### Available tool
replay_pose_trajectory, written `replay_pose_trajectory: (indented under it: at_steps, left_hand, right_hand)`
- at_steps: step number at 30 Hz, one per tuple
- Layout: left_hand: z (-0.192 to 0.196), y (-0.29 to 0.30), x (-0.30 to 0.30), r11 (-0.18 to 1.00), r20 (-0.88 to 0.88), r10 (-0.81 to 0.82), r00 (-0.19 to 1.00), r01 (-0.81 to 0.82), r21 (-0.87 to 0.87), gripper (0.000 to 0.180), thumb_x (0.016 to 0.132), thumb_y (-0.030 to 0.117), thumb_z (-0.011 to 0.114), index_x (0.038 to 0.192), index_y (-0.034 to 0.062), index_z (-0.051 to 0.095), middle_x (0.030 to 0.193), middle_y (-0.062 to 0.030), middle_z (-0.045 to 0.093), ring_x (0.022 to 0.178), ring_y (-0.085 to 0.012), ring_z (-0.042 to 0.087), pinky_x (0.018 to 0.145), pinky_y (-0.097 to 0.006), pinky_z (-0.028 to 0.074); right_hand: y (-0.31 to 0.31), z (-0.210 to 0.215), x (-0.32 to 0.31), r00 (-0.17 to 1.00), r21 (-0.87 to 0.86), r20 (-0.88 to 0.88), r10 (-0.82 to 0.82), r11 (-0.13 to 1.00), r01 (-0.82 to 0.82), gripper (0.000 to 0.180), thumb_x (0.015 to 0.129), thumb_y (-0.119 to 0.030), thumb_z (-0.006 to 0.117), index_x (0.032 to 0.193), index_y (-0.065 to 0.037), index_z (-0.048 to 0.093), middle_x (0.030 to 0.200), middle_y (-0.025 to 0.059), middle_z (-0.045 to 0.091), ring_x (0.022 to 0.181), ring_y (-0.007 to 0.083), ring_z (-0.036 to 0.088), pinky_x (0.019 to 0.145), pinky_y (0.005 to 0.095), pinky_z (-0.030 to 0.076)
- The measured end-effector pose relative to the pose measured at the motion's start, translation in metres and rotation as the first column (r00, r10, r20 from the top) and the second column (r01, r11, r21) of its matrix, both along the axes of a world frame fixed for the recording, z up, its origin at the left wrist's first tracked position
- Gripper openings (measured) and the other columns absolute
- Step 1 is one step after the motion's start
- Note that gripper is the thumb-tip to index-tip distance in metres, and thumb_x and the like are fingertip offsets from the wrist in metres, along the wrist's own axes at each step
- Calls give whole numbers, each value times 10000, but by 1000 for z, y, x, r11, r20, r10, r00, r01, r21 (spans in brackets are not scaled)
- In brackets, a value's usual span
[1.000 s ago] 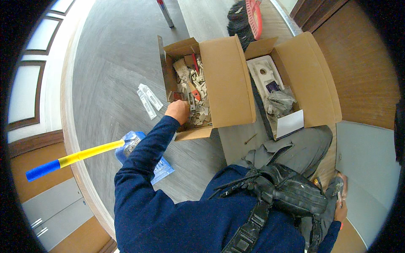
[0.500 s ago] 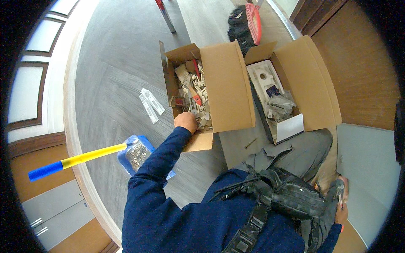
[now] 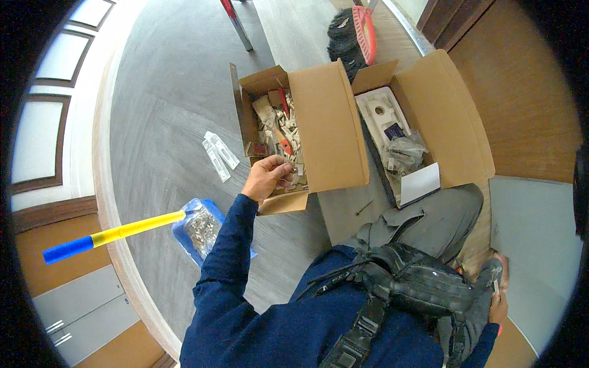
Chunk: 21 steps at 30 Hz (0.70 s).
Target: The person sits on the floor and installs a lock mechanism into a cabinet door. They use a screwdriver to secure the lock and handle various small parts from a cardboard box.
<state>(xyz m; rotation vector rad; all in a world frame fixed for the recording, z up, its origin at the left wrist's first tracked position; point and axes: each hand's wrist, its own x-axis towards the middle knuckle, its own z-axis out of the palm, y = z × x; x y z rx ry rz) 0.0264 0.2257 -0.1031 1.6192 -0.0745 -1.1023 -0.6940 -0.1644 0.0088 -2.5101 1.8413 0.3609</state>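
Observation:
My left hand (image 3: 267,178) is over the near end of an open cardboard box (image 3: 331,122), thumb and fingers drawn together. Whatever they pinch is too small to make out. Many small whitish pieces (image 3: 293,132) fill the box, along with a broad flat tool with an orange-red part (image 3: 283,145) and a thin red item (image 3: 284,101). At the far right, beside my shoe (image 3: 492,270), my right hand (image 3: 498,310) has its fingers curled, partly cut off from sight. A pale narrow tip and a bit of red show by it, but the object's kind is unclear.
A second open box (image 3: 448,122) holds a white moulded tray (image 3: 381,110) and plastic bags (image 3: 405,152). Left lie white strips (image 3: 219,156) and a blue dustpan (image 3: 202,230) with a yellow handle. A screw-like piece (image 3: 364,208) lies near my knee; a black-bristled broom (image 3: 346,43) stands behind.
My left hand has lifted slightly out of the box and turned, so its pinched thumb and fingers now show. The right hand stays by the shoe.

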Motion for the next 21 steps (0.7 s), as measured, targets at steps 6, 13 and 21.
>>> replay_pose_trajectory:
  at_steps: [6,13,21]
  left_hand:
    - [24,-16,-5,892,-362,80,929,-229,-390,158,919,107,579,1052,22,586,935,-91,648,747,-123,642,641,-232,567]
    - [51,-54,-6,850,-387,-68,920,-149,-505,206,934,159,563,1103,40,558,933,-74,595,743,-110,582,624,-216,525]
    - [99,-206,-84,709,-21,-516,856,413,-572,114,887,147,587,947,51,572,862,-76,581,749,-158,565,634,-259,472]
  right_hand:
    - [-4,-8,-23,999,15,-39,-22,1000,22,395,881,-300,602,1197,-64,584,1077,241,622,992,418,590,806,425,476]
    - [10,5,31,993,75,-74,-89,993,94,418,879,-306,596,1213,-56,570,1079,240,621,993,417,590,808,435,474]
    - [11,-10,14,998,-13,-35,53,998,-53,367,908,-387,541,990,-47,654,956,197,651,895,376,610,771,453,467]
